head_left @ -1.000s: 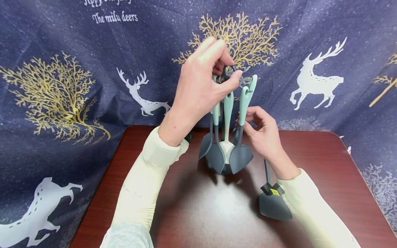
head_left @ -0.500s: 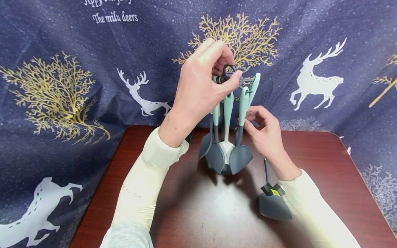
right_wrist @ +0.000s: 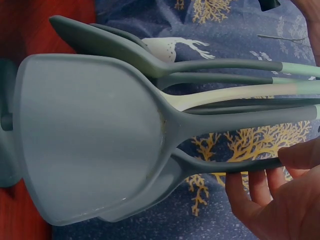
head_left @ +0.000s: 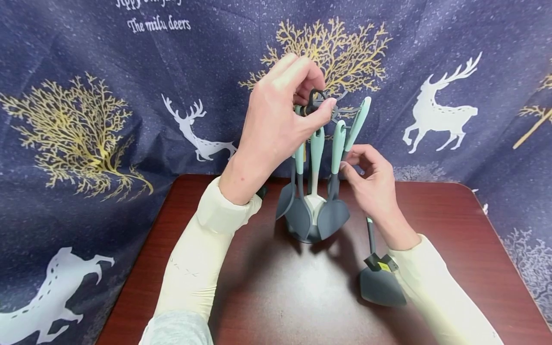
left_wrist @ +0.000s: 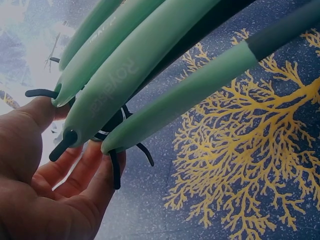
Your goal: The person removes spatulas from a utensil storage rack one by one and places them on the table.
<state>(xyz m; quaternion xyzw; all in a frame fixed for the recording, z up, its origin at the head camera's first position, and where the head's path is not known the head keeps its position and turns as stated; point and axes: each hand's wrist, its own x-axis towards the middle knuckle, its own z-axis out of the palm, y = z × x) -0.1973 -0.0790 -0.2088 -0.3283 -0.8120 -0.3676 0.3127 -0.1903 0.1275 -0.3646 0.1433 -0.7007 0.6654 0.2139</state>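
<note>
A dark grey utensil rack stands on the table with several green-handled utensils hanging from its hooks (left_wrist: 62, 147). My left hand (head_left: 276, 115) grips the rack's top by the black ring (head_left: 318, 96), its fingers curled round it. My right hand (head_left: 373, 189) pinches the dark shaft (right_wrist: 240, 166) of a utensil whose green handle (head_left: 359, 122) leans out to the right. In the right wrist view its head is mostly hidden behind a broad grey turner (right_wrist: 90, 135). A cream-coloured utensil (head_left: 316, 206) hangs in the middle, with another grey turner (head_left: 297, 218) to its left.
A loose grey turner (head_left: 381, 287) lies on the brown table (head_left: 293, 297), under the right forearm. Close to that cuff is a black block with a yellow label (head_left: 383, 266). A dark blue cloth (head_left: 207, 57) with deer and gold trees hangs behind.
The green handle above my right hand has swung out to the right, away from the other handles. My right hand has shifted slightly right; my left hand stays at the rack's top.
</note>
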